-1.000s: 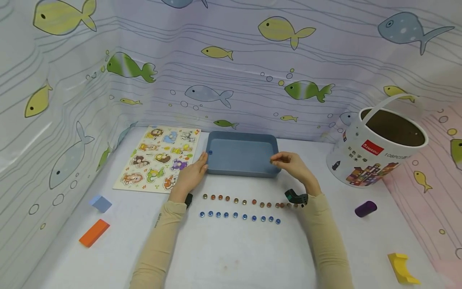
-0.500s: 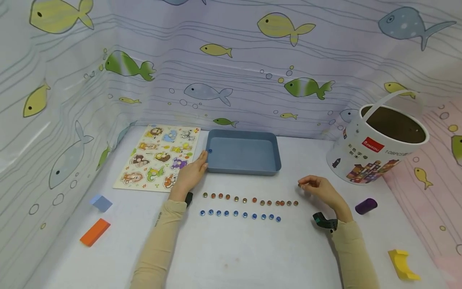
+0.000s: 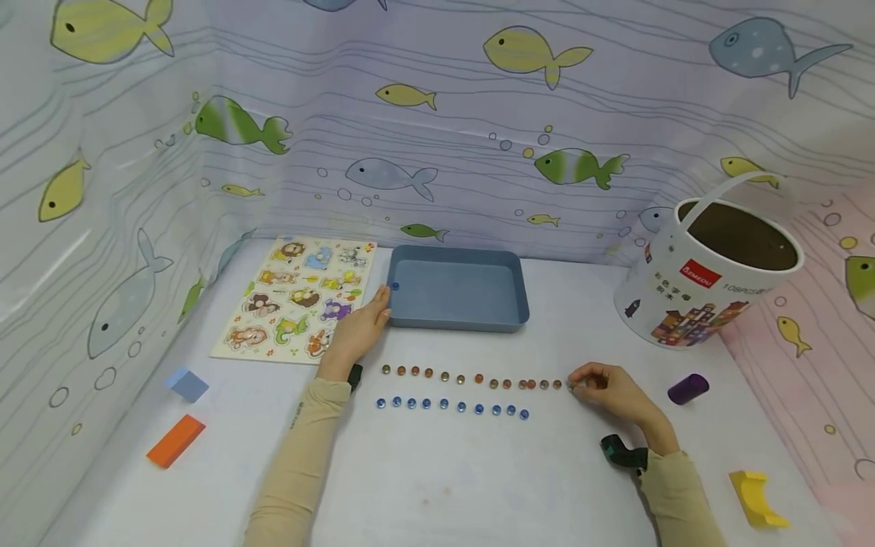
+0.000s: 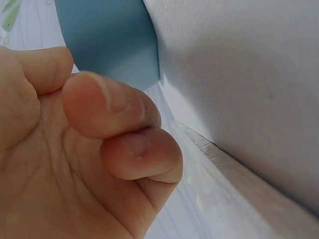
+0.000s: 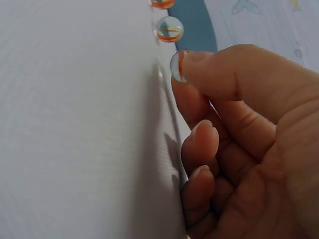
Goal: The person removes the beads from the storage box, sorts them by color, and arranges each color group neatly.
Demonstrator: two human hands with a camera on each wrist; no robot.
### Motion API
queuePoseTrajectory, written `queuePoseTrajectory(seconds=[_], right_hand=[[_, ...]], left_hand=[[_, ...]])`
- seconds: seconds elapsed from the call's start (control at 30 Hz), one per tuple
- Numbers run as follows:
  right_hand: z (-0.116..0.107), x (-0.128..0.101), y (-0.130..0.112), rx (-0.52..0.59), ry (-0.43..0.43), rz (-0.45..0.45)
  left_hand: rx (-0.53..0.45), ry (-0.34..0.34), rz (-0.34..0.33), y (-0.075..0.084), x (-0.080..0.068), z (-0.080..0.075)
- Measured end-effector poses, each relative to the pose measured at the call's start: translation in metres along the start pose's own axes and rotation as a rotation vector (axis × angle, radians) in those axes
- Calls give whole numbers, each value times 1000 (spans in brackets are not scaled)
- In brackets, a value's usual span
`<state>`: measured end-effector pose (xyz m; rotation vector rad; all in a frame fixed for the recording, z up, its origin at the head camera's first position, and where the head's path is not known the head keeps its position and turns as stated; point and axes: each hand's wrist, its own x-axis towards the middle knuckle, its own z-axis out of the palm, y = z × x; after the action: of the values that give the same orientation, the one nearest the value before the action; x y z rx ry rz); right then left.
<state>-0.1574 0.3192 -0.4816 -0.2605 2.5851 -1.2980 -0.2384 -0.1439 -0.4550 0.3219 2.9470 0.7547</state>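
Observation:
In the head view my right hand (image 3: 611, 391) is low over the table at the right end of a row of orange and amber glass marbles (image 3: 478, 378). Its thumb and forefinger pinch a clear glass marble (image 5: 177, 66) with an orange streak, close to another marble (image 5: 168, 29) in the right wrist view. My left hand (image 3: 358, 327) holds the left side of a blue-grey tray (image 3: 454, 328); two of its fingers (image 4: 142, 154) are curled in the left wrist view. A single blue marble (image 3: 395, 286) lies inside the tray near that hand.
Nearer the person runs a row of blue marbles (image 3: 444, 404). An animal puzzle board (image 3: 290, 304) lies left of the tray, a white bucket (image 3: 690, 296) stands right. Around them are blue (image 3: 187, 385), orange (image 3: 175, 441), purple (image 3: 688, 389) and yellow blocks (image 3: 755, 500).
My right hand has moved from the tray's right rim, out to the right and then down to the end of the orange row, carrying the marble. The left hand has stayed at the tray.

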Motion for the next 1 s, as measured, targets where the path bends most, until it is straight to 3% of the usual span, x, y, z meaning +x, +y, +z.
queuePoseTrajectory(seconds=[0.3,0.47,0.73,1.0], right_hand=[[-5,3,-6,-31,18,-38],[-14,17,-19,19,73,-136],[-21,69,-73,57,31,-243],[-13,139,-124,82,-91,-250]], left_hand=[[9,12,21,0,-1,0],[13,15,15,-1,0,0],[-6,12,6,-1,1,1],[4,4,-3,-1,1,2]])
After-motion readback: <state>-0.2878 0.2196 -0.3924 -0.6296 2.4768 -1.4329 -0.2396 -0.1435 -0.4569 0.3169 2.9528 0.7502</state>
